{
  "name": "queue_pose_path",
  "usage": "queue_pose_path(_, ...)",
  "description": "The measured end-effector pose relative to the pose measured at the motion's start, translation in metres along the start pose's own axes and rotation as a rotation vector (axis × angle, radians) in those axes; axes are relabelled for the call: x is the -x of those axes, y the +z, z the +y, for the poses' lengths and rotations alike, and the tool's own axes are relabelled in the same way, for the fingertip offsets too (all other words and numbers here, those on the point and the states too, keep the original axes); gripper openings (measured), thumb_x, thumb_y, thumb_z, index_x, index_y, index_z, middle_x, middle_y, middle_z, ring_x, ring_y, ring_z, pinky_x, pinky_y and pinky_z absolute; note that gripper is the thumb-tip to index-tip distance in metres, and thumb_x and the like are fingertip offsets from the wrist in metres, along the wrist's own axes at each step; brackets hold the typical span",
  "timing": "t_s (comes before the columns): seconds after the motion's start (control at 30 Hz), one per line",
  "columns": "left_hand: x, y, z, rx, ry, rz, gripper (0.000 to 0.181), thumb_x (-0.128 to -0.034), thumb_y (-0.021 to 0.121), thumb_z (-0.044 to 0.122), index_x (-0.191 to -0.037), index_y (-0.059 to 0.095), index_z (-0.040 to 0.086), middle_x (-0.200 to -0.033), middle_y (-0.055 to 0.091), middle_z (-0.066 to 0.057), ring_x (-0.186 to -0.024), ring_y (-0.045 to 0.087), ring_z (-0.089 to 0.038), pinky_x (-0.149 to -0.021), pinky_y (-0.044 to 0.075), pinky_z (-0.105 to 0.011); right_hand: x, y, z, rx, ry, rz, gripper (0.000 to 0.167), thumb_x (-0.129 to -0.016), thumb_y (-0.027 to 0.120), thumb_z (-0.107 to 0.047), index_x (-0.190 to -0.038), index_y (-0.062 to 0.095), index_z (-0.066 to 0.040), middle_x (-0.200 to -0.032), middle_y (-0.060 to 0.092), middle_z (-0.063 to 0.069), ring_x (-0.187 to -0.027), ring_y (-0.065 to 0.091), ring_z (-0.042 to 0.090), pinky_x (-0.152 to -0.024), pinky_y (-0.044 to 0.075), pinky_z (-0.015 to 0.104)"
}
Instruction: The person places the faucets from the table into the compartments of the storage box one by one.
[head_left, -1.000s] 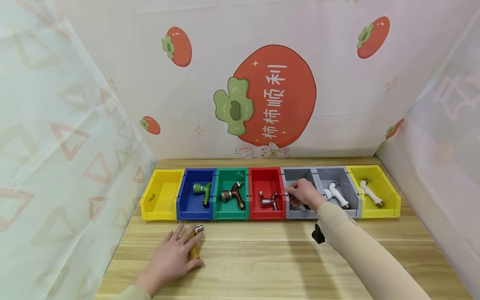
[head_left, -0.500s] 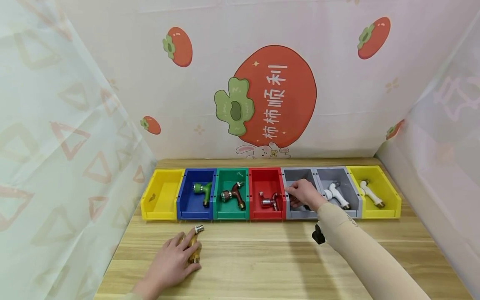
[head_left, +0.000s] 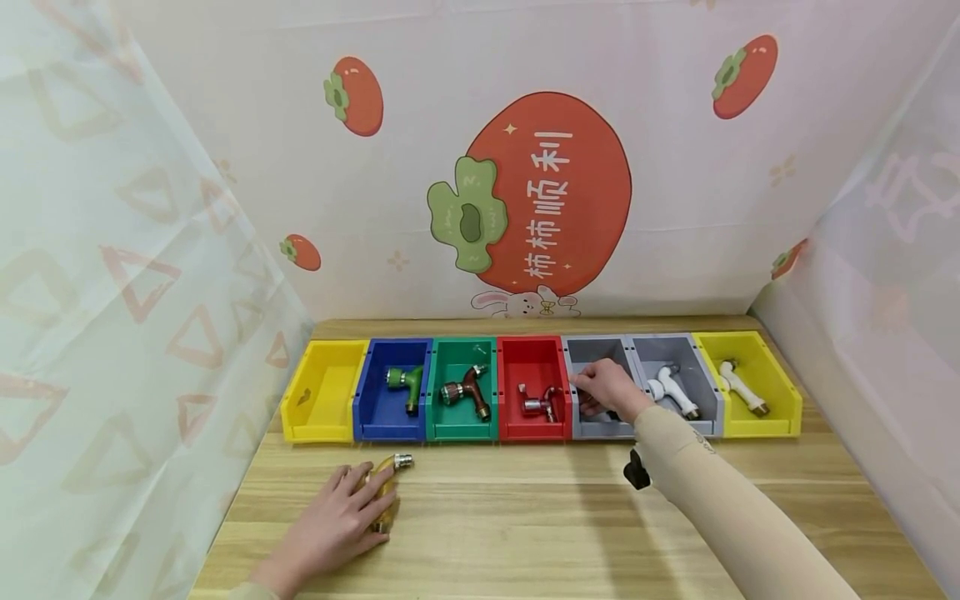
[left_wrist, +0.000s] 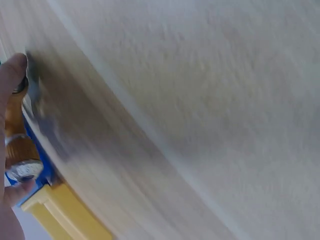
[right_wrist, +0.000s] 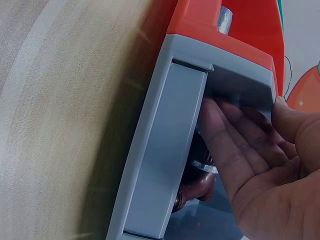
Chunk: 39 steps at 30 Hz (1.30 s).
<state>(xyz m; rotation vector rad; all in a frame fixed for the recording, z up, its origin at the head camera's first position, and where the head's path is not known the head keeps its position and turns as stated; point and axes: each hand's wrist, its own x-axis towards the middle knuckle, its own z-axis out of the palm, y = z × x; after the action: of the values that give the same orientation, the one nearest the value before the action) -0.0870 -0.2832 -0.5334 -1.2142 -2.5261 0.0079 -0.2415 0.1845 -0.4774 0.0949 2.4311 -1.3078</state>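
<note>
My left hand (head_left: pixel 333 518) holds an orange-yellow tap (head_left: pixel 386 504) near the table's front left, its silver end showing past the fingertips. The left wrist view shows the tap (left_wrist: pixel 21 145) between thumb and a finger, with a shadow on the wood. My right hand (head_left: pixel 611 385) reaches into the left grey bin (right_wrist: pixel 160 150). There the thumb lies at the top edge of the wall beside the red bin, with the fingers inside, pinching that wall. Below those fingers lies a dark red tap (right_wrist: pixel 197 186), partly covered by the hand.
Along the back stand yellow (head_left: pixel 330 383), blue (head_left: pixel 378 417), green (head_left: pixel 442 354), red (head_left: pixel 528 358), two grey and another yellow bin (head_left: pixel 780 400). Taps lie in several: green (head_left: pixel 408 383), brown (head_left: pixel 472 390), red-and-silver (head_left: pixel 540 403) and white (head_left: pixel 678 392). Printed cloth walls surround the wooden table.
My left hand has shifted slightly left and toward me with the orange-yellow tap, which has turned and slid a little in the fingers. My right hand stays where it was.
</note>
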Motion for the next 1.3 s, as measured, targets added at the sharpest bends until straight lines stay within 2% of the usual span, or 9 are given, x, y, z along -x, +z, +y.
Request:
queue_pose_path(0.17, -0.004, -0.010, -0.014, -0.014, 0.082, 0.091, 0.059, -0.0756, 0.083, 0.045, -0.123, 0.075, 0.011, -0.143, 0.060, -0.017, -0.120, 0.061, -0.046, -0.091, 0.052, -0.067, 0.000, 0.000, 0.000, 0.002, 0.001, 0.000, 0.030, -0.106, 0.059, -0.024, -0.103, 0.071, 0.004, -0.086, 0.067, 0.021, -0.079, 0.073, 0.034, -0.072, 0.065, 0.043)
queue_pose_path(0.27, -0.010, -0.018, -0.024, -0.052, 0.107, 0.148, 0.046, -0.0951, 0.066, 0.047, -0.121, 0.076, 0.010, -0.141, 0.062, -0.017, -0.121, 0.061, -0.046, -0.093, 0.052, -0.067, 0.001, 0.000, -0.001, 0.005, 0.006, 0.003, 0.031, -0.106, 0.059, -0.024, -0.104, 0.071, 0.004, -0.087, 0.068, 0.021, -0.079, 0.073, 0.034, -0.073, 0.065, 0.043)
queue_pose_path(0.33, -0.014, -0.024, -0.031, -0.091, 0.114, 0.179, 0.051, -0.1057, 0.047, 0.051, -0.121, 0.075, 0.011, -0.141, 0.062, -0.016, -0.121, 0.061, -0.045, -0.094, 0.051, -0.066, 0.001, 0.000, -0.001, 0.004, 0.009, 0.003, 0.031, -0.106, 0.059, -0.024, -0.105, 0.071, 0.004, -0.087, 0.068, 0.020, -0.080, 0.073, 0.034, -0.073, 0.065, 0.043)
queue_pose_path(0.4, -0.018, -0.030, -0.038, -0.129, 0.125, 0.211, 0.061, -0.1100, 0.031, 0.053, -0.123, 0.075, 0.012, -0.141, 0.062, -0.016, -0.121, 0.061, -0.044, -0.094, 0.052, -0.066, 0.002, 0.000, -0.001, 0.001, 0.008, 0.001, 0.031, -0.106, 0.059, -0.024, -0.106, 0.071, 0.004, -0.088, 0.068, 0.020, -0.080, 0.073, 0.034, -0.074, 0.064, 0.044)
queue_pose_path(0.47, -0.022, -0.035, -0.045, -0.151, 0.133, 0.239, 0.061, -0.1109, 0.030, 0.051, -0.124, 0.074, 0.011, -0.141, 0.062, -0.016, -0.121, 0.061, -0.045, -0.094, 0.052, -0.066, 0.002, 0.000, -0.001, -0.004, 0.007, 0.000, 0.030, -0.106, 0.059, -0.024, -0.105, 0.071, 0.004, -0.087, 0.068, 0.020, -0.080, 0.073, 0.035, -0.074, 0.064, 0.044)
queue_pose_path(0.6, -0.031, -0.043, -0.058, -0.171, 0.150, 0.279, 0.056, -0.1107, 0.037, 0.047, -0.125, 0.074, 0.008, -0.143, 0.060, -0.018, -0.123, 0.059, -0.047, -0.092, 0.052, -0.067, 0.003, 0.000, -0.002, -0.006, 0.015, -0.001, 0.031, -0.106, 0.059, -0.025, -0.102, 0.070, 0.003, -0.087, 0.067, 0.021, -0.080, 0.073, 0.035, -0.074, 0.064, 0.044)
queue_pose_path(0.9, -0.043, -0.056, -0.085, -0.220, 0.170, 0.287, 0.055, -0.1110, 0.037, 0.045, -0.123, 0.075, 0.007, -0.143, 0.060, -0.020, -0.120, 0.060, -0.048, -0.091, 0.052, -0.067, 0.003, 0.000, -0.002, -0.008, 0.011, -0.005, 0.031, -0.107, 0.057, -0.025, -0.099, 0.069, 0.003, -0.086, 0.067, 0.021, -0.077, 0.072, 0.032, -0.072, 0.064, 0.042)
queue_pose_path(1.13, -0.051, -0.064, -0.098, -0.251, 0.180, 0.247, 0.062, -0.1121, 0.028, 0.048, -0.124, 0.074, 0.008, -0.144, 0.059, -0.019, -0.122, 0.060, -0.046, -0.094, 0.052, -0.065, 0.002, 0.000, -0.001, -0.003, 0.000, -0.007, 0.032, -0.107, 0.057, -0.025, -0.105, 0.070, 0.004, -0.086, 0.067, 0.020, -0.077, 0.072, 0.031, -0.071, 0.064, 0.041)
queue_pose_path(1.3, -0.054, -0.067, -0.106, -0.274, 0.179, 0.224, 0.061, -0.1119, 0.029, 0.048, -0.125, 0.074, 0.008, -0.144, 0.059, -0.019, -0.123, 0.059, -0.045, -0.095, 0.053, -0.064, 0.003, 0.000, -0.001, -0.008, 0.003, -0.011, 0.032, -0.107, 0.057, -0.025, -0.107, 0.070, 0.004, -0.087, 0.067, 0.022, -0.077, 0.072, 0.031, -0.071, 0.064, 0.041)
